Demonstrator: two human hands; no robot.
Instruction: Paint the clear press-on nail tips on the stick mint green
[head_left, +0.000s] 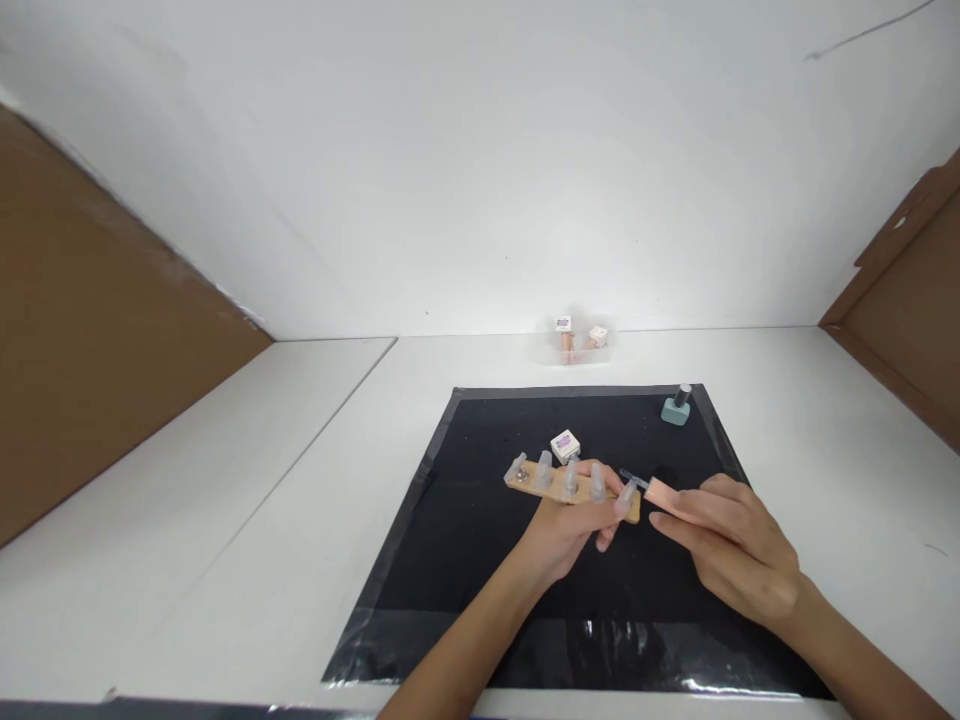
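Note:
My left hand (pixel 570 525) grips a narrow wooden nail-tip stand (pixel 559 484) by its right end, above the black mat. Several clear false nails (pixel 571 477) stand along it in a row. The rightmost false nail (pixel 626 497) is beside my left thumb. Between the fingers of my right hand (pixel 739 540) is a nail polish brush (pixel 660 495) with a peach-coloured handle. Its bristle end lies beside the rightmost nail; whether it touches is unclear. Just behind the stand, a small square bottle with a white label (pixel 565 446) is on the mat, partly hidden.
A pale green polish bottle (pixel 675 408) with a dark cap stands at the mat's back right. Behind the black mat (pixel 450 560), a clear tray (pixel 574 357) holds two peach-capped bottles. A white wall rises at the back, with brown cardboard panels (pixel 112 330) on both sides.

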